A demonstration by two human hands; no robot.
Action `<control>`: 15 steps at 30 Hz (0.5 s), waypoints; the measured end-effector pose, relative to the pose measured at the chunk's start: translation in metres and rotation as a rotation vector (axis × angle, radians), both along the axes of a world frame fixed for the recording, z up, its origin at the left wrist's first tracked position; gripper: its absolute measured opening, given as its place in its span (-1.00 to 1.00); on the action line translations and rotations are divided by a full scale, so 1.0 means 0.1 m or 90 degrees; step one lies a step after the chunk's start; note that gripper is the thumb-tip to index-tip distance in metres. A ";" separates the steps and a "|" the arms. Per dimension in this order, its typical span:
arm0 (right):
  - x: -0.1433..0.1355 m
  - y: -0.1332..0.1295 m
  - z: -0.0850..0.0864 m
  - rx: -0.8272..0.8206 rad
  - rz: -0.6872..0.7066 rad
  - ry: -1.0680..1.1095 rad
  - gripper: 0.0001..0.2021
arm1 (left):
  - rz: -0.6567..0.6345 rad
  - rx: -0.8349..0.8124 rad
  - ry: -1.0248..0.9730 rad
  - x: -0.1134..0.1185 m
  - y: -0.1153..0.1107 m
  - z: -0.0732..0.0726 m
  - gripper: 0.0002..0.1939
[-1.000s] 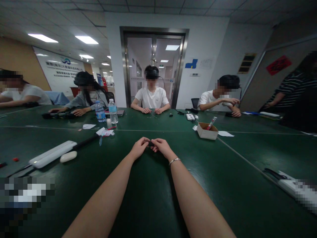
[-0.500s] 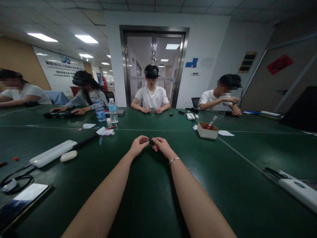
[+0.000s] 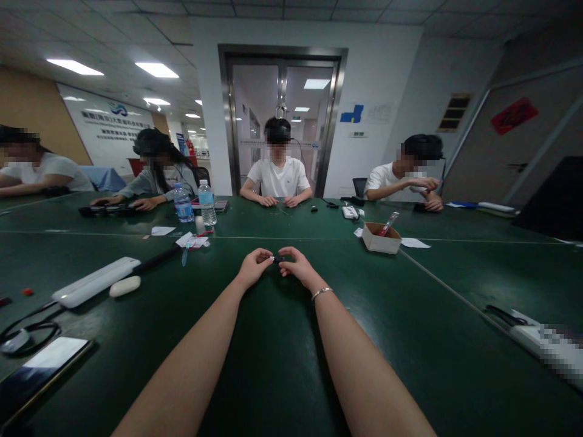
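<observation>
In the head view, my left hand [image 3: 254, 268] is closed in a pinch on the left end of a small black object [image 3: 277, 260], held just over the green table [image 3: 392, 340]. The object's exact kind is too small to make out, and a bright spot shows at its left end. On its other end is my right hand [image 3: 298, 267], with the thumb and lower fingers at the object and the index finger arched above. A silver bracelet [image 3: 322, 293] circles my right wrist.
Left lie a white power strip [image 3: 98, 282], a pale oval object [image 3: 125, 286] and a phone [image 3: 45, 370]. Ahead stand two water bottles [image 3: 207, 203] and, to the right, a small open box [image 3: 381, 238]. Several people in headsets sit around the table.
My right index finger has lifted and opened away from the black object, so more of it shows. My left hand keeps its pinch, almost unmoved.
</observation>
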State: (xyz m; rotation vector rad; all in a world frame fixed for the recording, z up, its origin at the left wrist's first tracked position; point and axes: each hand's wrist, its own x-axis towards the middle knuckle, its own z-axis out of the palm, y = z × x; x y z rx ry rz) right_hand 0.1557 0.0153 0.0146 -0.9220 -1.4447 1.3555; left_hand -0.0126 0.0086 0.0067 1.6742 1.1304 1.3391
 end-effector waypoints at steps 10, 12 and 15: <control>0.00 0.01 -0.02 0.005 0.000 -0.006 -0.60 | 0.006 -0.007 -0.003 0.02 -0.04 0.05 -0.76; 0.00 0.01 -0.02 -0.027 -0.001 -0.024 -0.74 | 0.004 -0.007 -0.008 0.02 -0.03 0.04 -0.77; -0.01 0.02 -0.02 -0.032 0.013 -0.034 -0.89 | 0.002 -0.002 -0.013 0.02 -0.02 0.02 -0.79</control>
